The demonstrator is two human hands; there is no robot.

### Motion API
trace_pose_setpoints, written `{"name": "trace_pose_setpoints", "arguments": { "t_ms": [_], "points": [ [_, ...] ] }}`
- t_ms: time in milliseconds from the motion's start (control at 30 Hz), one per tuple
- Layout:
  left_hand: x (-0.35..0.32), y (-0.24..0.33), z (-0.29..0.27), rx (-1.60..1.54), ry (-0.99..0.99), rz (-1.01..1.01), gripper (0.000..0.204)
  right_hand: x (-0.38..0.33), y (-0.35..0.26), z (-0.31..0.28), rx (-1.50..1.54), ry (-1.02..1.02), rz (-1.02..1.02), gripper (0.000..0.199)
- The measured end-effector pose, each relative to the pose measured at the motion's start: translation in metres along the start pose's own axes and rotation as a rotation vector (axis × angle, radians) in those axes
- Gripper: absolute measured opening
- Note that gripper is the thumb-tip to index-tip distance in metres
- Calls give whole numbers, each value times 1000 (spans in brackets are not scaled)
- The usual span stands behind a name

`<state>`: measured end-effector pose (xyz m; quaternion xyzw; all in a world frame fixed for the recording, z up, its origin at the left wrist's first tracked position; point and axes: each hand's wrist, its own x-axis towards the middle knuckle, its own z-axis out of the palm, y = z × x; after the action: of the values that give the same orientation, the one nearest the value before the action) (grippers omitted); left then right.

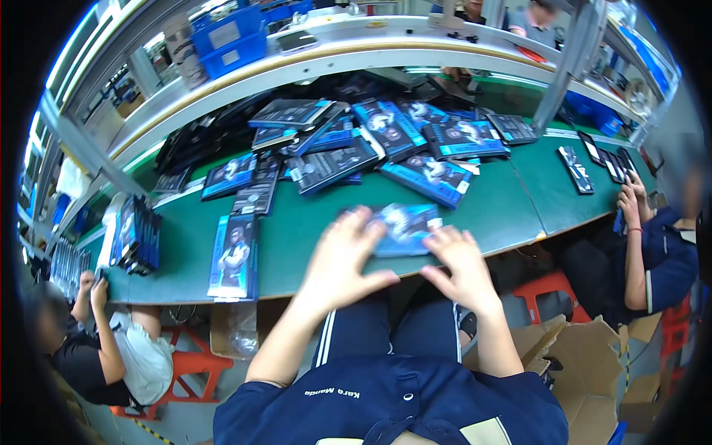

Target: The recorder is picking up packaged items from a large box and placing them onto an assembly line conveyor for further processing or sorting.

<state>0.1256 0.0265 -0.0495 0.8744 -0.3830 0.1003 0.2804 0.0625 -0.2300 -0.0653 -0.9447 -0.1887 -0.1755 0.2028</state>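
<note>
A flat blue and black retail box (406, 226) lies on the green table (311, 230) near its front edge. My left hand (345, 259) rests flat on the box's left end with the fingers spread. My right hand (460, 263) touches the box's right end, fingers spread too. Neither hand is closed around it. Both hands are blurred by motion.
A heap of similar blue boxes (386, 137) covers the far half of the table. One box (234, 256) lies at the left front, a stack (137, 237) stands further left. People sit at my left (111, 348) and right (653, 252). A shelf (348, 52) runs overhead.
</note>
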Motion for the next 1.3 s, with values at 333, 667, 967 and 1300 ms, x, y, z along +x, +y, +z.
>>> {"name": "trace_pose_setpoints", "arguments": {
  "t_ms": [333,667,967,1300],
  "points": [
    [6,38,23,194,-54,223,63,-52,282,-69,-191,746,745,47],
    [-40,63,-2,-1699,-426,-938,32,-6,324,-98,-716,281,978,42],
    [19,-42,-28,304,-190,-217,71,-134,262,-85,416,896,1270,65],
    [30,-11,-32,-1,-91,-280,89,32,13,-10,1117,664,521,57]
  ]
}}
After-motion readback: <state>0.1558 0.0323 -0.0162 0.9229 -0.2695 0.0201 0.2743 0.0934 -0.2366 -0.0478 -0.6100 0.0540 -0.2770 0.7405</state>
